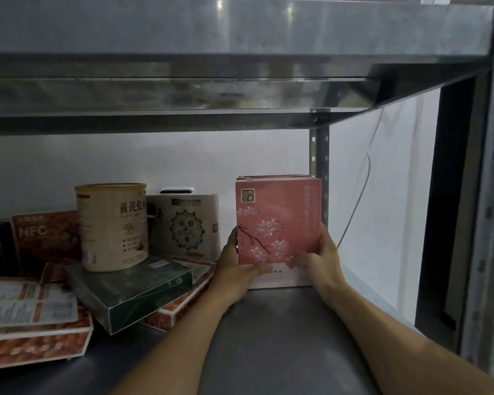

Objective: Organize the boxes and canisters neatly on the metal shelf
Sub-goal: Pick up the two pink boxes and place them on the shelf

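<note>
Both hands, left (234,266) and right (322,260), gripping upright pink box (278,223) on shelf (283,323), fingers curled round its lower edges, perhaps another box behind.

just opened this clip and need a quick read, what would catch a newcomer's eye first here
The pink box with a blossom branch stands upright at the right rear of the metal shelf, held at its lower sides by the left hand and the right hand. To its left, a cream canister stands on a dark green box lying askew in a loose jumble of other boxes.
</note>
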{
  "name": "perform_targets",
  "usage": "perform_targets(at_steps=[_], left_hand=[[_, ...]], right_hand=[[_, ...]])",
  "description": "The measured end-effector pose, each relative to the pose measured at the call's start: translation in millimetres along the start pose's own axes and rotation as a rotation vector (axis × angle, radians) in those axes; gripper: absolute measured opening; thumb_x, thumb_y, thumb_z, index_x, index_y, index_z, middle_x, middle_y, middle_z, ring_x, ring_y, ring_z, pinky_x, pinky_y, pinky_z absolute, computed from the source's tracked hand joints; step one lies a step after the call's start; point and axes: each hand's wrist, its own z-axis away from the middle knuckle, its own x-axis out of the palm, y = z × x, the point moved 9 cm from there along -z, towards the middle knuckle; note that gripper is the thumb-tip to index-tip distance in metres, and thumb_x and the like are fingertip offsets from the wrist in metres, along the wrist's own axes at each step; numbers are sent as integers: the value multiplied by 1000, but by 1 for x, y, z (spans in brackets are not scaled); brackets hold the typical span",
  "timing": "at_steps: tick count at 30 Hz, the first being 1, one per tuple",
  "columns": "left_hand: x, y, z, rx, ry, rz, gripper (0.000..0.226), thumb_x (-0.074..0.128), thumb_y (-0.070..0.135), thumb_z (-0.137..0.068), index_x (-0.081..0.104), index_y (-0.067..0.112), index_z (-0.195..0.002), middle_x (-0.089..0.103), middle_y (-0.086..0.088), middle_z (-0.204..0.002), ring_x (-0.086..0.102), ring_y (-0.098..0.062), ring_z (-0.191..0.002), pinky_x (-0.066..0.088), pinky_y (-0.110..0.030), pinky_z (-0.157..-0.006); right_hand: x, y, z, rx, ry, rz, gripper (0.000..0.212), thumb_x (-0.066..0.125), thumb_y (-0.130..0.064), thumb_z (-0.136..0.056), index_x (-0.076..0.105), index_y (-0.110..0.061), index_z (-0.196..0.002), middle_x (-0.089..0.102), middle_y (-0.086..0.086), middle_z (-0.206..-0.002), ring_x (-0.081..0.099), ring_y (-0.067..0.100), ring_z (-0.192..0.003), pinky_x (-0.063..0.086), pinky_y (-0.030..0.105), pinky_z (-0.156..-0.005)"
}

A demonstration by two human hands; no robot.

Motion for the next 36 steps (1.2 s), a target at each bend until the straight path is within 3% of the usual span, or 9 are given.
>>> perform_targets(at_steps=[3, 8, 11, 14, 17, 20, 26, 32, 36], left_hand=[[1, -2, -3, 0, 25, -30, 82, 85, 21, -73, 37, 37, -137, 56, 28, -115, 50, 18, -101, 38, -3, -77], [3, -3, -5, 5, 26, -45, 79, 81, 18, -77, 32, 36, -137, 51, 32, -110, 46, 30, -88, 38, 4, -70], [3, -3, -6, -7, 33, -54, 82, 80, 18, -79, 29, 33, -141, 47, 34, -110, 45, 26, -91, 37, 2, -71], [4, -3, -6, -17, 34, -60, 77, 79, 17, -80, 28, 36, -136, 44, 35, -109, 46, 17, -95, 34, 2, -72], [4, -3, -7, -18, 37, -48, 79, 79, 17, -80, 28, 32, -139, 50, 24, -115, 49, 1, -108, 36, -12, -89], [6, -3, -7, -26, 29, -39, 84, 79, 19, -80, 25, 29, -145, 49, 18, -121, 47, -4, -114, 35, -22, -96], [6, -7, -8, -41, 22, -23, 89, 78, 23, -81, 21, 27, -149, 47, 12, -134, 44, -8, -123, 34, -27, -102], [3, -8, -8, -51, 59, 10, 98, 88, 26, -68, 29, 31, -145, 53, 12, -129, 51, -8, -119, 41, -32, -105], [6, -6, -10, -76, 76, 105, 102, 92, 15, -60, 28, 30, -139, 55, 17, -116, 54, 4, -104, 46, -22, -89]], right_hand=[[0, 1, -2, -3, -9, 10, 83, 73, 11, -59, 54, -26, -132, 72, -2, -93, 70, 14, -80, 61, 34, -66], [-1, 4, -6, -8, -11, 32, 82, 76, 10, -57, 59, -25, -128, 73, -3, -94, 70, 17, -86, 62, 35, -68], [-3, 5, -5, 1, 7, 40, 73, 78, 11, -61, 58, -21, -124, 72, -4, -96, 69, 16, -89, 60, 29, -68], [-1, 2, -3, 6, 0, 62, 76, 81, 6, -65, 47, -17, -128, 65, -10, -102, 65, 9, -95, 58, 32, -81], [-1, 2, -1, 19, 0, 70, 75, 81, 6, -67, 45, -17, -128, 64, -11, -101, 63, 7, -95, 57, 35, -87], [-2, 1, -1, 16, 11, 77, 70, 82, 5, -66, 49, -23, -121, 66, -9, -98, 65, 10, -93, 58, 34, -81], [-1, -2, 0, 2, -2, 64, 67, 82, 5, -68, 51, -26, -118, 67, -10, -97, 65, 6, -90, 51, 13, -67], [-2, 2, -3, 30, 2, 24, 61, 71, 12, -72, 55, -32, -111, 70, -2, -98, 68, 18, -90, 60, 34, -79], [-1, 6, -5, 54, 1, 7, 59, 64, 14, -75, 55, -31, -113, 69, -3, -100, 67, 16, -93, 60, 32, -76]])
